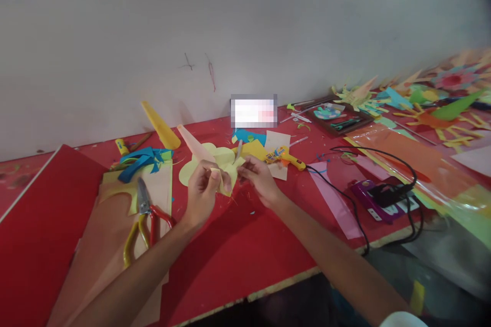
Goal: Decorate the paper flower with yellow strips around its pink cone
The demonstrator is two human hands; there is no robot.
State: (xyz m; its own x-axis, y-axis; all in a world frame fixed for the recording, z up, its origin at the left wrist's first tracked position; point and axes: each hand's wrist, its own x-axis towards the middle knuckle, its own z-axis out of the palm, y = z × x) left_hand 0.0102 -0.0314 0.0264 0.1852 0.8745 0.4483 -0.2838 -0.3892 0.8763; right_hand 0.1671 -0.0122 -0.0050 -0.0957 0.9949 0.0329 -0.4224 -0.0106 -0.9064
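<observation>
My left hand [206, 189] is closed on a pale yellow paper flower [187, 171] with rounded petals, its thumb pressed on a folded edge. Beside it, the fingertips of my right hand [261, 179] pinch the right edge of the same paper. A pale pink paper cone [194, 143] rises behind my left hand; whether it is joined to the flower I cannot tell. Just past my right hand lies a yellow glue gun [293, 159] with a black cord. Scissors [143, 204] with red and yellow handles rest left of my left wrist.
A yellow cone [163, 127] and blue paper scraps [140, 161] lie at the back left. On the right are a purple power strip [378, 199], a dark tray [341, 120] and several paper flowers. A red board [46, 225] fills the left; a white partition [245, 41] stands behind.
</observation>
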